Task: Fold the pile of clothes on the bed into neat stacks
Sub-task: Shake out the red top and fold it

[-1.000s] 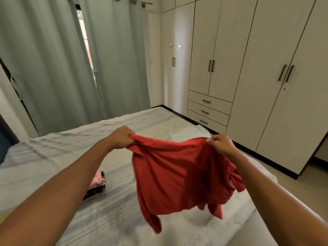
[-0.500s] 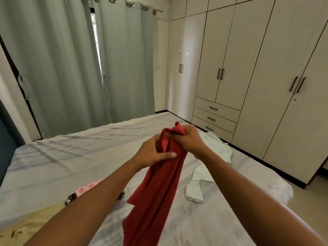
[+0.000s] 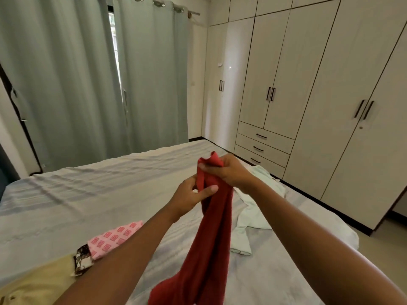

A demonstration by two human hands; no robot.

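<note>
The red shirt is up in the air over the bed, hanging down long and thin. The right hand grips its bunched top, and the left hand pinches the cloth just below with thumb and fingers. It looks folded in half the long way but is not laid flat yet, so this one is only partly done. A pale shirt lies crumpled on the bed to the right (not folded at all, I think). At the near left are a pink patterned cloth that seems folded flat, a dark patterned piece and a yellow cloth; I cannot tell if those two are folded. A good bit of the job looks left
</note>
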